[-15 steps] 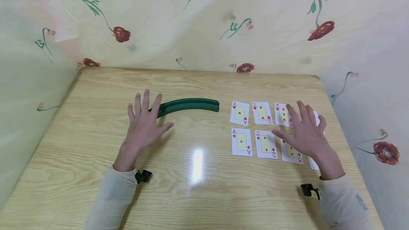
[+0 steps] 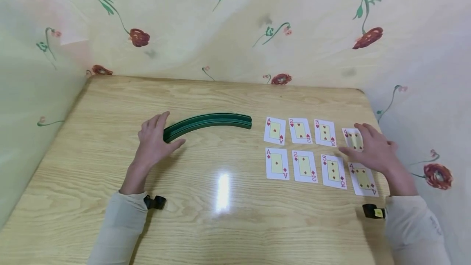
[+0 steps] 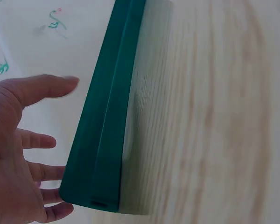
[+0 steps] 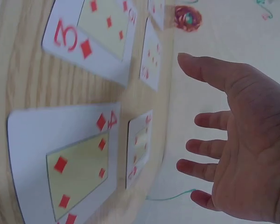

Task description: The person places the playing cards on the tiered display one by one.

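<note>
A dark green curved card rack (image 2: 215, 120) stands on the table. My left hand (image 2: 150, 141) is at its left end, fingers relaxed and thumb spread away. In the left wrist view the fingertips lie partly behind the rack (image 3: 105, 121); whether they touch it I cannot tell. Over the right end of the cards, my right hand (image 2: 379, 152) holds nothing and partly covers the four of hearts (image 2: 350, 139). Its fingers look loosely bent and apart from the cards in the right wrist view. Just below lies the four of diamonds (image 2: 362, 180).
Face-up cards lie in two rows, hearts behind diamonds: an ace of hearts (image 2: 274, 131) and an ace of diamonds (image 2: 277, 163) begin them at the left. A flower-patterned cloth (image 2: 176, 23) hangs behind the wooden table (image 2: 235, 232) and along its sides.
My left hand has moved left and slightly down to the rack's left end, its fingers less spread. The right hand has moved right, uncovering the threes and the four of diamonds.
</note>
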The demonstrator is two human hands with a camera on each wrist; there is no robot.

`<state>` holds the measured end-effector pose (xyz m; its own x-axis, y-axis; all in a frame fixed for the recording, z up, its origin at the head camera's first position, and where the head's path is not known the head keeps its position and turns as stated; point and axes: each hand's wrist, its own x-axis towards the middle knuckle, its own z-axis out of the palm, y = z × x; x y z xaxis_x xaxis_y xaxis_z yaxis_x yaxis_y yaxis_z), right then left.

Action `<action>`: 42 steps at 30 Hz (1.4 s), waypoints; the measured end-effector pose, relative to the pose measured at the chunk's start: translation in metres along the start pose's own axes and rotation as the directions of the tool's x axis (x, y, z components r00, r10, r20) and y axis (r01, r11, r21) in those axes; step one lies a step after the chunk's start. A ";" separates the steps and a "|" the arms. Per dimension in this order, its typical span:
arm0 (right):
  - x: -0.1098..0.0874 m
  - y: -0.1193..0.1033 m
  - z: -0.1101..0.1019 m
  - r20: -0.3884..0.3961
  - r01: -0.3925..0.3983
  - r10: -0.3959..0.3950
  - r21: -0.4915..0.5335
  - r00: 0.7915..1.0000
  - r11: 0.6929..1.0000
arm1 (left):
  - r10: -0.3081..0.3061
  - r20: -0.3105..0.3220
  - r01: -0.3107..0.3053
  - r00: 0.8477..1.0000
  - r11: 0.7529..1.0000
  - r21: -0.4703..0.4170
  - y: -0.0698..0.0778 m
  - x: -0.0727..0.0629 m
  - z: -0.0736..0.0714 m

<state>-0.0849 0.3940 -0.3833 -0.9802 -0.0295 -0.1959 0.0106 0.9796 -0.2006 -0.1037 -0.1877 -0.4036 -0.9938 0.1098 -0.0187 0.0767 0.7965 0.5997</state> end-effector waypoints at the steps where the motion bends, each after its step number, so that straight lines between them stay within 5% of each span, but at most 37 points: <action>1: 0.001 0.004 0.000 0.008 -0.005 0.005 0.004 1.000 1.000 | -0.007 0.000 0.007 1.000 1.000 -0.014 -0.001 0.000 -0.001; 14: 0.013 0.032 0.001 0.114 -0.041 0.035 0.051 0.993 0.998 | -0.086 0.063 0.094 0.994 0.985 -0.145 -0.016 0.002 -0.002; 21: 0.015 0.037 0.005 0.146 -0.059 0.046 0.087 0.988 0.994 | -0.077 0.080 0.090 0.994 0.980 -0.179 -0.024 0.005 0.000; 34: 0.024 0.059 0.016 0.015 0.117 -0.120 0.132 0.993 0.984 | -0.040 0.061 0.052 0.997 0.976 -0.210 -0.039 0.010 0.009; 42: 0.028 0.060 0.018 0.053 0.064 -0.072 0.137 0.996 0.989 | -0.039 0.025 0.044 0.999 0.968 -0.245 -0.045 0.008 0.011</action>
<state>-0.1086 0.4481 -0.4178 -0.9666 -0.1101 -0.2315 -0.0250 0.9393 -0.3423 -0.1144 -0.2159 -0.4391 -0.9937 0.0933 -0.0626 0.0103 0.6305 0.7761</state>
